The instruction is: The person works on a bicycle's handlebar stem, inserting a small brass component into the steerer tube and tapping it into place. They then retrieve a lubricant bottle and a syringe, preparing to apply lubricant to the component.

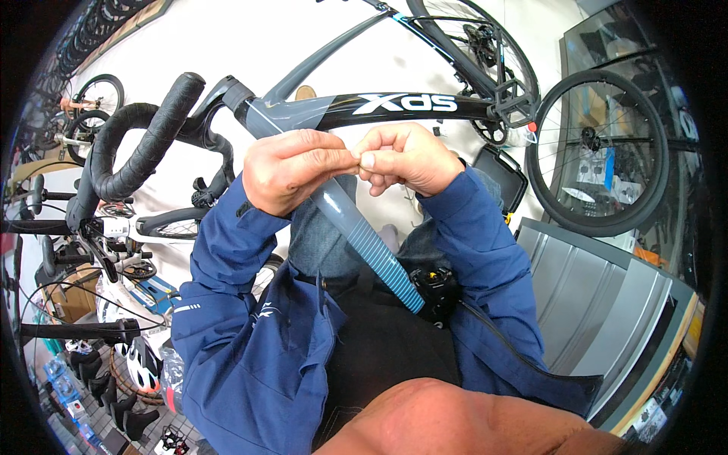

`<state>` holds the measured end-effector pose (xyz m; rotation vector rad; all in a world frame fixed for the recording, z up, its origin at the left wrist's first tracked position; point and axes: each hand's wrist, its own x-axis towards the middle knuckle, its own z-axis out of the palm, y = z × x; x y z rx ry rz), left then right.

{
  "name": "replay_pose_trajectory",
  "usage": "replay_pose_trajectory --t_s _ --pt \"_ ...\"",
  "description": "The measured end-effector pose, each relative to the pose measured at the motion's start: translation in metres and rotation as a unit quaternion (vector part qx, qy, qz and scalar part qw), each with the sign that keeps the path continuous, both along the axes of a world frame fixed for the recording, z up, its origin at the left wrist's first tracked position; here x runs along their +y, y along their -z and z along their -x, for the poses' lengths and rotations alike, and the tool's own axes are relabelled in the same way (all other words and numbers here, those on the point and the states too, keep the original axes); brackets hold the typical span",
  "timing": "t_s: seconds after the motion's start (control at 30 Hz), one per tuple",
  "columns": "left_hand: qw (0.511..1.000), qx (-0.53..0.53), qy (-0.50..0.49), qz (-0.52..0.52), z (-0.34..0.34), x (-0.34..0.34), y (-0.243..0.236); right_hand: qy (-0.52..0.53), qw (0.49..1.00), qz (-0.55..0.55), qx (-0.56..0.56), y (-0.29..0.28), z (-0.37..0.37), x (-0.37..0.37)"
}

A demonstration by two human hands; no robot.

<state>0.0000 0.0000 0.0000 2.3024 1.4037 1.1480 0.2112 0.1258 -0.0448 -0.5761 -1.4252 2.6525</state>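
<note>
My left hand (pixel 297 168) and my right hand (pixel 406 159) meet fingertip to fingertip in front of a black and grey bicycle frame (pixel 292 114). Both are closed in a pinch; whatever sits between the fingertips is too small or hidden to name. Below them a grey fork leg (pixel 364 241) with light blue stripes slants down between my legs, partly covered by my left hand. A black brake caliper (pixel 434 292) sits at its lower end, near my right forearm. To the left stands the drop handlebar (pixel 125 163), wrapped in black tape.
A loose wheel (pixel 599 226) leans at the right against a glass cabinet, above a grey ribbed case (pixel 580 292). An opened black case (pixel 500 178) lies beyond my right forearm. Other bicycles, a cardboard box (pixel 76 296), a helmet (pixel 142 364) and several saddles (pixel 121 413) crowd the left.
</note>
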Motion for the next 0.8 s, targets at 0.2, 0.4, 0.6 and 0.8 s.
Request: replay_pose_trajectory --t_s 0.2,0.4,0.6,0.8 --pt "0.989 -0.125 0.006 0.075 0.002 -0.001 0.002 0.007 0.998 0.034 0.05 0.004 0.0 -0.008" --pt "0.948 -0.287 -0.032 0.132 -0.005 -0.008 0.02 0.02 0.995 0.045 0.082 0.01 0.0 -0.009" --pt "0.913 -0.38 -0.041 0.145 -0.011 -0.013 0.036 0.039 0.992 0.071 0.098 0.013 0.001 -0.01" --pt "0.883 -0.449 -0.082 0.11 -0.024 -0.009 0.053 0.043 0.989 0.099 0.102 0.016 0.007 -0.009"
